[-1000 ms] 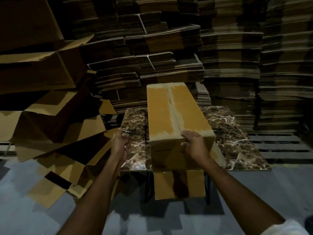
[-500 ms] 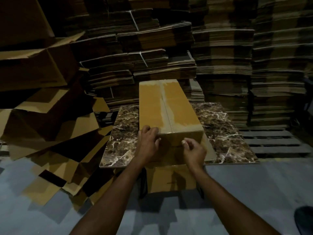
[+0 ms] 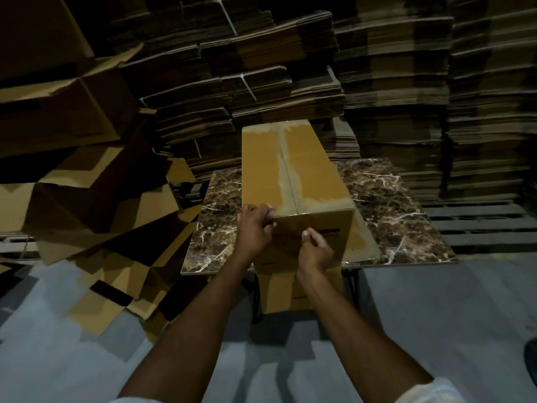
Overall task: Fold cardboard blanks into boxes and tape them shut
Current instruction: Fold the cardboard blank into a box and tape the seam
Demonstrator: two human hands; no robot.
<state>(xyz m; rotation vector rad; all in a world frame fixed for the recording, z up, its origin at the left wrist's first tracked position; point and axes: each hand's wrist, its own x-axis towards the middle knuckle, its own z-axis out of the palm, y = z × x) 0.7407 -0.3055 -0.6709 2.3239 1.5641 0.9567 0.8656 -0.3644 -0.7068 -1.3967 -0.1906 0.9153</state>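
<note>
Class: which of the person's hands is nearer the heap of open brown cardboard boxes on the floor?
Left. The left hand grips the long taped cardboard box at its near top edge, on the heap side; the right hand touches its front face, farther off.

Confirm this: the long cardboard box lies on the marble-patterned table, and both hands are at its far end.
Wrong end. The head view shows the left hand and right hand at the near end of the cardboard box, which does lie on the marble-patterned table.
</note>
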